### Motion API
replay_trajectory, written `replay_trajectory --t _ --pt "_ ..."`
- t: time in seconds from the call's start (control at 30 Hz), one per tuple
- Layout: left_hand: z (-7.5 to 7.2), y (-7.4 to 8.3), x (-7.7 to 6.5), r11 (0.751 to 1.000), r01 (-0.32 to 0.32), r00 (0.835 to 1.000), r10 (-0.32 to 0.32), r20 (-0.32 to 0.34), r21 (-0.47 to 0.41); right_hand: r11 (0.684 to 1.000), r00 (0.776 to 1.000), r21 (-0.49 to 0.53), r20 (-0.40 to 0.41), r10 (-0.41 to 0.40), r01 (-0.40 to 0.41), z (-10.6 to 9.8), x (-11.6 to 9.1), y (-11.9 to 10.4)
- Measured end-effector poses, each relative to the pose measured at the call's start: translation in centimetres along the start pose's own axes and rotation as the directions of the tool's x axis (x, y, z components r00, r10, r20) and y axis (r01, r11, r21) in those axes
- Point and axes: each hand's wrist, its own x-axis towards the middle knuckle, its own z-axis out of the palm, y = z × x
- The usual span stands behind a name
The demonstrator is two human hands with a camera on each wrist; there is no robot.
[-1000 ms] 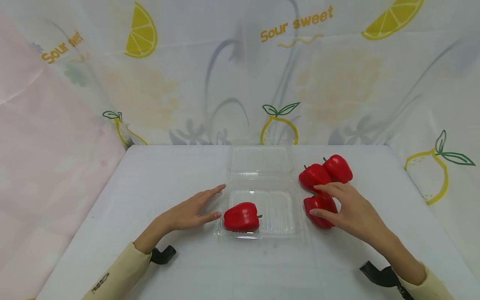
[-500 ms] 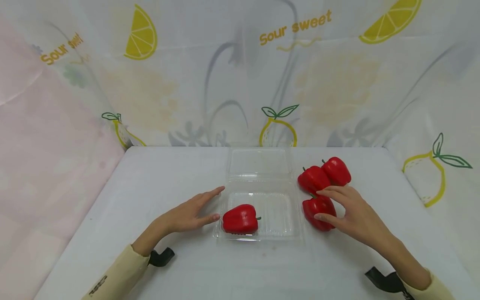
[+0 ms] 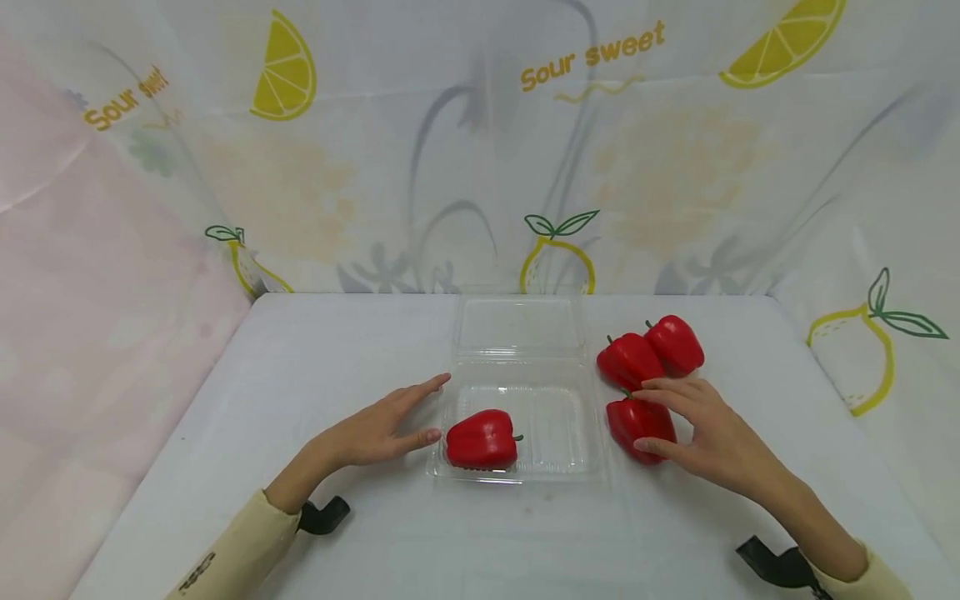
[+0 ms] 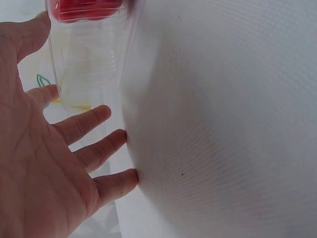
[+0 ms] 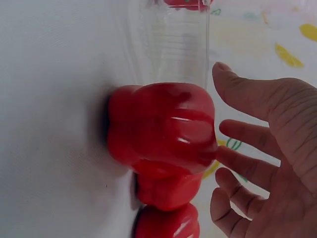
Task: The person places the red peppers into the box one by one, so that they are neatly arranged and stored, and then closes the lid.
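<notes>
In the head view, a clear plastic clamshell box (image 3: 551,417) lies with its lid folded back. A red bell pepper (image 3: 482,440) rests on its side at the box's left front, its green stem toward the right. My left hand (image 3: 375,429) spreads its fingers along the box's left side, thumb and forefinger right at the rim. The left wrist view shows its other fingertips on the cloth. My right hand (image 3: 708,433) is over the right side of another red bell pepper (image 3: 630,423). The right wrist view shows its fingers loosely bent, with nothing between them and thumb.
Two more bell peppers, a nearer one (image 3: 628,360) and a farther one (image 3: 677,343), stand close together behind the pepper at my right hand. A white cloth covers the table (image 3: 480,542). A lemon-printed curtain (image 3: 450,150) hangs along the back edge.
My right hand has shifted slightly rightward, its thumb sliding across the front of the right-hand pepper toward its right side. The left hand and the peppers keep their places; the view tilted slightly.
</notes>
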Motion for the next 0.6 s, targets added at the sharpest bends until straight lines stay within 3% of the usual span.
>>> replay_trajectory --t 0.2,0.6 --pt "-0.06 -0.01 -0.03 1.0 -0.004 1.0 0.004 0.001 0.001 1.0 0.999 0.014 0.052 0.005 -0.005 0.11 -0.21 0.39" --pt "-0.14 0.11 -0.07 1.0 0.003 1.0 -0.002 0.007 -0.004 0.997 0.997 -0.045 0.043 -0.067 0.069 -0.08 -0.64 0.91"
